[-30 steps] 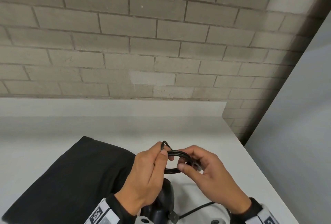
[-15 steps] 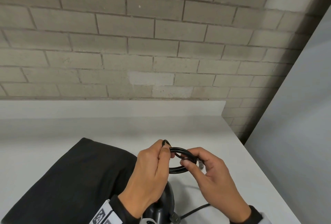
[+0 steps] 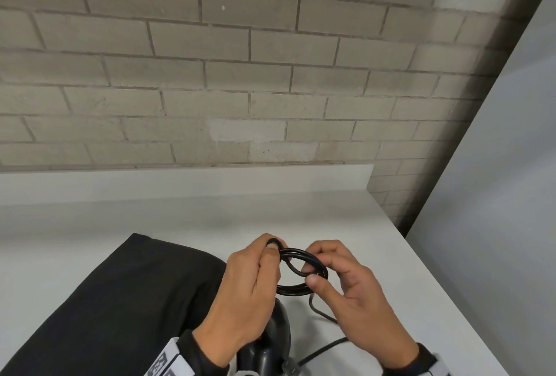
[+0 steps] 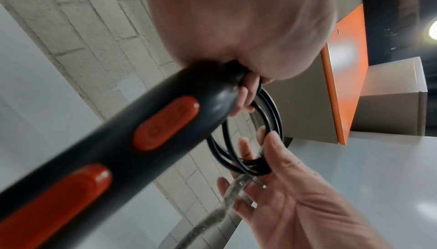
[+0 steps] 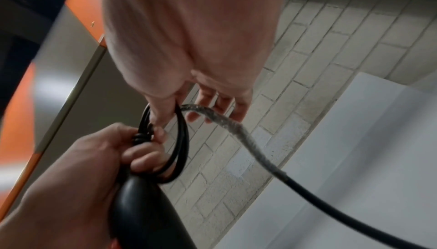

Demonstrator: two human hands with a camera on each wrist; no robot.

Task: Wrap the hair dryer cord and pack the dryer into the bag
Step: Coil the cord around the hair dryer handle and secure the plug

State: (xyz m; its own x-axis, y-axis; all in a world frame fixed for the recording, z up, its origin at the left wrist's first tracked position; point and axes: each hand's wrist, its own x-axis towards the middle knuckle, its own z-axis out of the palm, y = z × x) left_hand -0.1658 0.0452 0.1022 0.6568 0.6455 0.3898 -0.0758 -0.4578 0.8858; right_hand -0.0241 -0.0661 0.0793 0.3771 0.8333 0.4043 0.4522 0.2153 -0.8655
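Beside the black bag (image 3: 99,309), the left hand (image 3: 240,291) and right hand (image 3: 352,294) are pinching the coiled cord (image 3: 304,258) with fingers clamped, above the hair dryer (image 3: 270,342).

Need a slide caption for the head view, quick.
Both hands, left and right, coil the dryer cord beside the black bag.
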